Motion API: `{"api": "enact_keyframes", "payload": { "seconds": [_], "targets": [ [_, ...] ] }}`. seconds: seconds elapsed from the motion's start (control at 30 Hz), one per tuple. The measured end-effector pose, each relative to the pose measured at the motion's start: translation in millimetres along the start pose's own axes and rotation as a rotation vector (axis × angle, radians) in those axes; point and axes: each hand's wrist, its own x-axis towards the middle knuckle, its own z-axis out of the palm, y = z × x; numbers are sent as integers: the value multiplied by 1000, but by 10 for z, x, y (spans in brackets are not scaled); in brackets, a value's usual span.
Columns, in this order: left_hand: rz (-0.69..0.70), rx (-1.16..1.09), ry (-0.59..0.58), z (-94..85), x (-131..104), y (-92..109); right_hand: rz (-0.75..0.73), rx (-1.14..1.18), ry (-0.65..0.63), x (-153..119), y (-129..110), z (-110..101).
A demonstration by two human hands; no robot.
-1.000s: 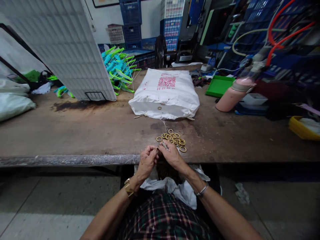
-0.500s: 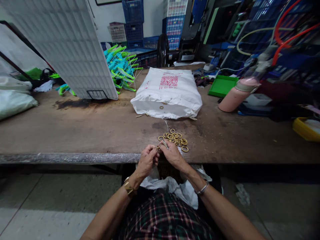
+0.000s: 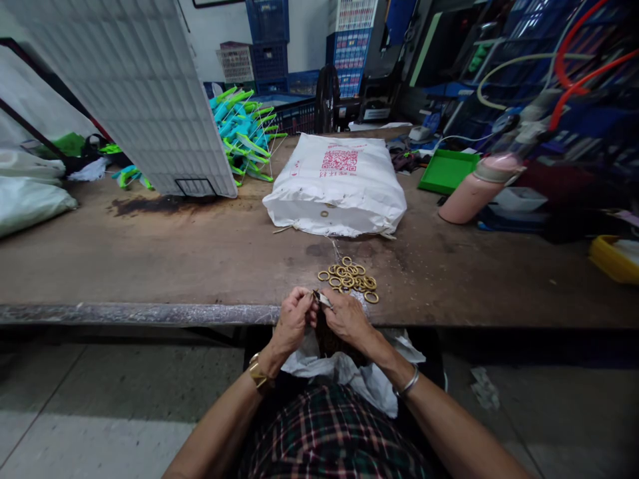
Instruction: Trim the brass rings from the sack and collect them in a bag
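Note:
My left hand (image 3: 294, 316) is closed in a pinch at the table's front edge, on what looks like a brass-coloured ring, mostly hidden by the fingers. Against its fingertips, my right hand (image 3: 348, 315) grips a small, flat, pale tool (image 3: 324, 300) with a dark tip; its exact kind is unclear. Just beyond the right hand lies a loose pile of brass-coloured rings (image 3: 348, 271). White sheeting (image 3: 344, 372) covers my lap, with a dark brown mass between my forearms that I cannot make out.
A stuffed white sack (image 3: 339, 179) with red print lies behind the rings on the wooden table (image 3: 150, 266). Left of it stand a grey ribbed panel (image 3: 150, 100) and green-blue plastic pieces (image 3: 244, 140). A pink bottle (image 3: 466, 198) and green tray (image 3: 448, 170) are at right.
The tool in my right hand has turned and slid leftward to my left fingertips, showing its pale flat side. My left hand has barely moved.

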Motion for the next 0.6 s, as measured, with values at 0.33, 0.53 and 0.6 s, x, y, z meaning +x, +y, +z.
{"api": "enact_keyframes", "payload": {
  "seconds": [0.33, 0.53, 0.6],
  "targets": [
    [50, 95, 9, -14, 24, -52, -7, -114, -59, 4, -16, -6],
    [59, 104, -1, -32, 10, -33, 5, -161, -148, 32, -63, -71],
    [67, 71, -7, -52, 5, -43, 11, -188, -177, 47, -97, -93]
  ]
}}
